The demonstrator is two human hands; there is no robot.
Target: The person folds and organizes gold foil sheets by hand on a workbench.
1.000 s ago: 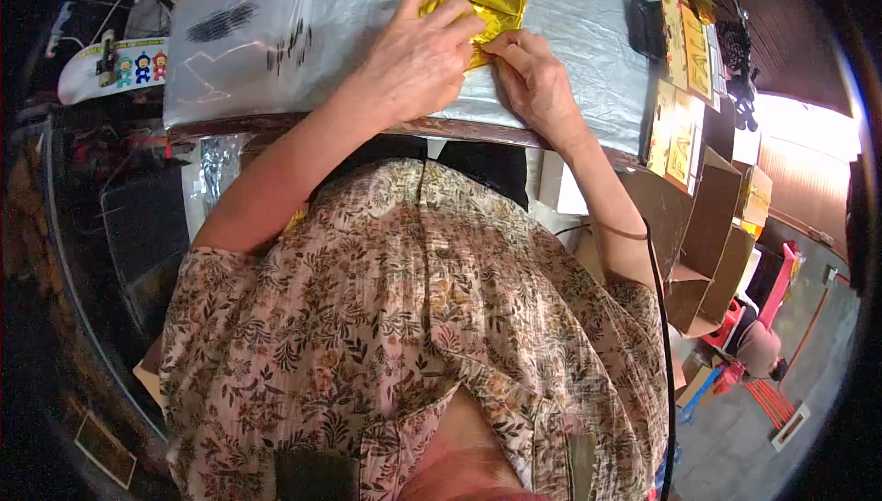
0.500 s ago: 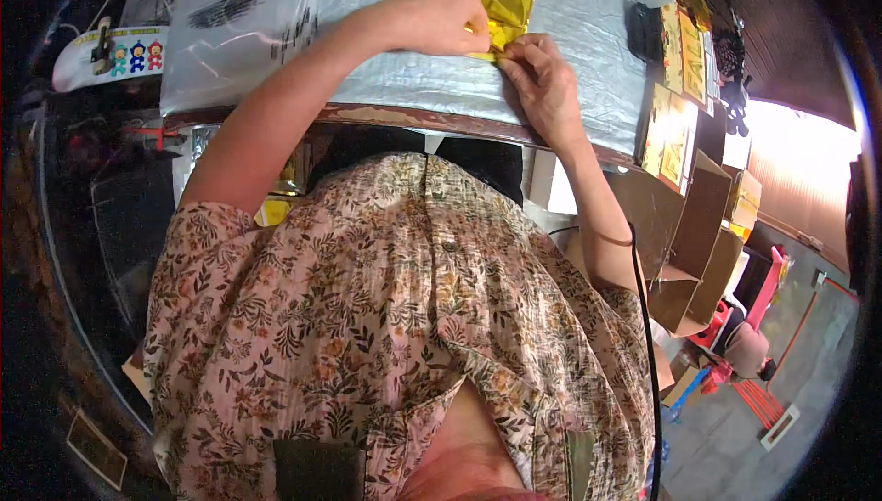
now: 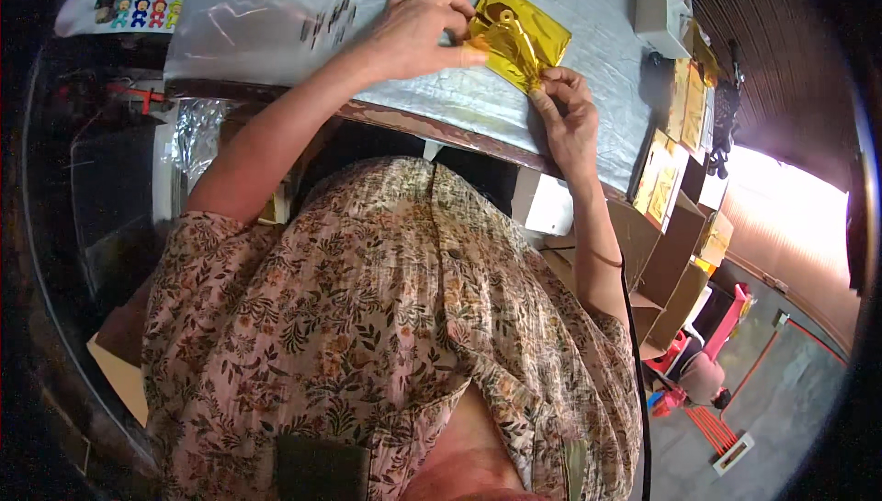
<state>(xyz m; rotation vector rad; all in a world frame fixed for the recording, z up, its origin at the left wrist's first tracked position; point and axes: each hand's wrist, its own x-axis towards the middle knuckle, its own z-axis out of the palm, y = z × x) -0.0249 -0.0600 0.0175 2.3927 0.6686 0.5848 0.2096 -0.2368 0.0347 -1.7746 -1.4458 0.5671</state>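
Pinching the foil [image 3: 544, 31] by one corner, the right hand [image 3: 573, 123] seemingly anchors it; the left hand [image 3: 421, 37] meets its left edge, grip unclear.

Glare washes the right, gold foil [image 3: 528, 28] glints, dark edges bend.

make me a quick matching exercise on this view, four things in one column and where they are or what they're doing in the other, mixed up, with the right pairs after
Things:
1. gold foil
2. left hand
3. right hand
4. clear plastic sheeting

Places and states:
A. pinching the foil's near corner
B. lying on the left part of the silvery table cover, with black marks on it
C. shiny and creased, between the two hands
D. at the foil's left side, thumb and fingers turned toward it

Right pairs: 1-C, 2-D, 3-A, 4-B
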